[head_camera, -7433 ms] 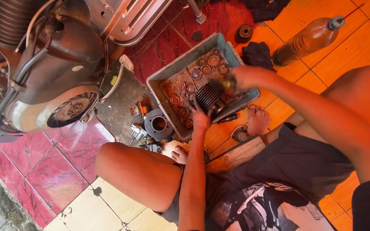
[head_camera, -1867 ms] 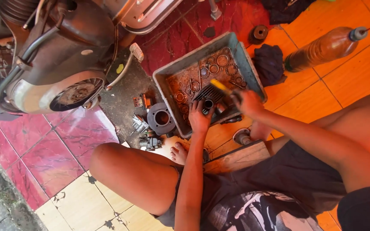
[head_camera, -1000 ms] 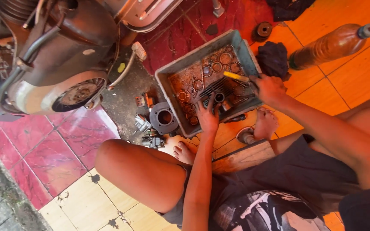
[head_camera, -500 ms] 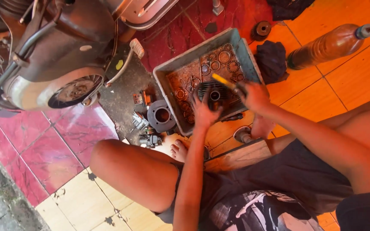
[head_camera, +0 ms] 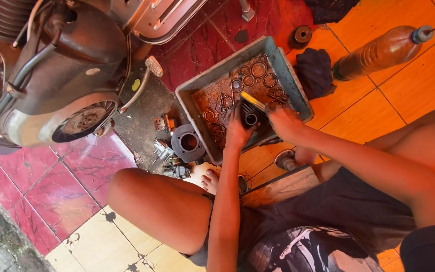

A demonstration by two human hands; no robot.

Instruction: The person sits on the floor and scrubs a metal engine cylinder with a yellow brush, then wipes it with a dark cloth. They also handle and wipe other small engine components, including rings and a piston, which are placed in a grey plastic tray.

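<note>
Hands over a grey rectangular tray (head_camera: 285, 70), seen from our head camera. Our left hand (head_camera: 238, 132) is closed around the side of a dark, ribbed metal cylinder part (head_camera: 251, 117), which stands inside the tray near its 6 o'clock wall, its round bore facing up. Our right hand (head_camera: 284, 121) is curled shut on a yellow-handled brush (head_camera: 252, 100), whose flat handle lies across the top of the part and points toward 10 o'clock.

The tray is a shallow, straight-walled box with a rust-brown, oily floor; thin metal rings and gaskets (head_camera: 259, 70) lie scattered over it, mostly toward 12 o'clock of the part.

Outside the tray, at 9 o'clock of the left hand, a second grey cast cylinder (head_camera: 188, 142) with a smooth round bore stands on a dark greasy patch of floor, with small metal fittings (head_camera: 164, 149) just beside it. At 10 o'clock we see a scooter engine (head_camera: 71, 85), its rounded casing dull grey and its finned fan wheel circular. At 2 o'clock of the tray lie a crumpled dark cloth (head_camera: 314, 72) and a clear plastic bottle (head_camera: 381, 50) of brown liquid, resting on its side on glossy orange tiles. Red marbled tiles (head_camera: 76, 176) lie at 8 o'clock.
</note>
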